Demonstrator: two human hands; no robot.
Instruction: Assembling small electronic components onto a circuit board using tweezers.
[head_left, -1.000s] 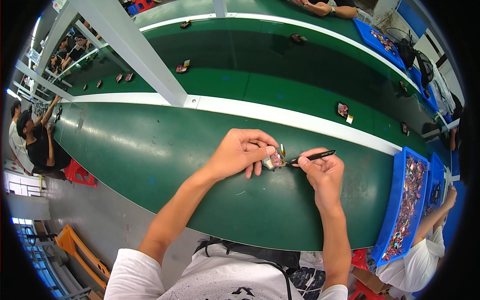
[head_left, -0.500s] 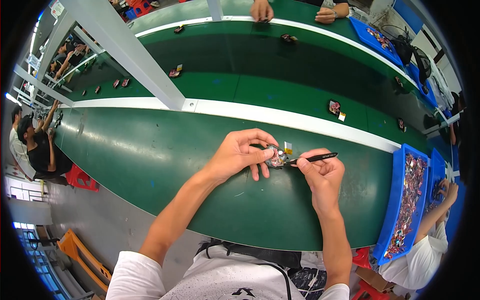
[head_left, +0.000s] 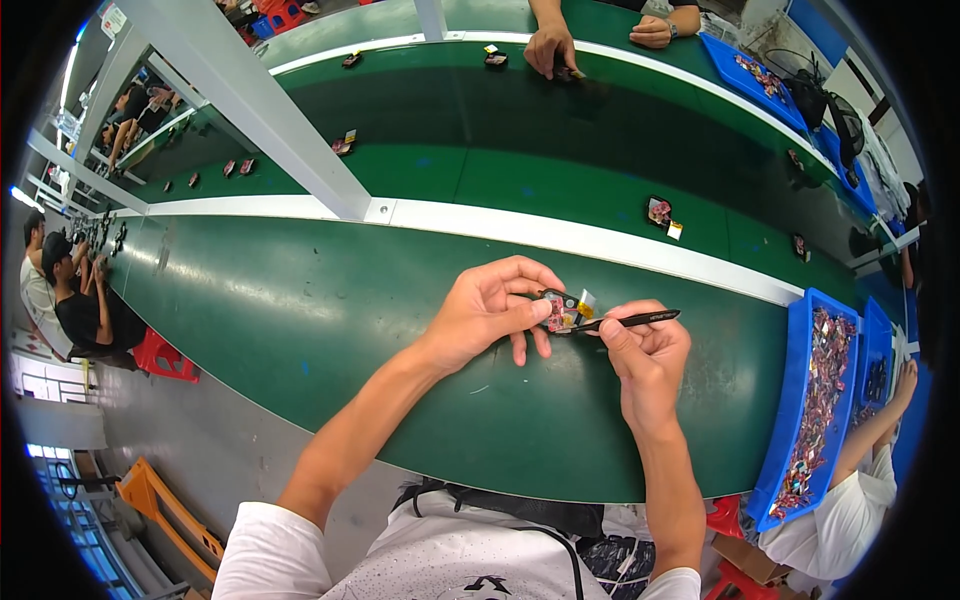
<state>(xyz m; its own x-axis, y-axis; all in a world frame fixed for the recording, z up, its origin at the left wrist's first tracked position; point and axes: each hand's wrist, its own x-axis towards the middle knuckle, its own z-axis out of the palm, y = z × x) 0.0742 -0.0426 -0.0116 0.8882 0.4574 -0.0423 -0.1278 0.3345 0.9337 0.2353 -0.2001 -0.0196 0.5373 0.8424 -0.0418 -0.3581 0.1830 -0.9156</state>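
Note:
My left hand (head_left: 490, 310) pinches a small black and pink electronic part (head_left: 562, 310) with a yellow tab above the green conveyor belt (head_left: 300, 310). In my right hand (head_left: 645, 352) I grip black tweezers (head_left: 630, 320), and their tip touches the part's right side. Both hands hover over the near belt lane, close together.
A long blue tray (head_left: 815, 400) of small parts lies at the right edge. A white divider strip (head_left: 560, 240) separates the lanes; a similar part (head_left: 660, 212) and others lie on the far lane. Another person's hands (head_left: 550, 45) work across the belt. A white post (head_left: 250, 100) crosses at upper left.
The view has shifted slightly; another person's hand has come onto the far lane at the top. My hands stay together on the part, the tweezers still at its edge.

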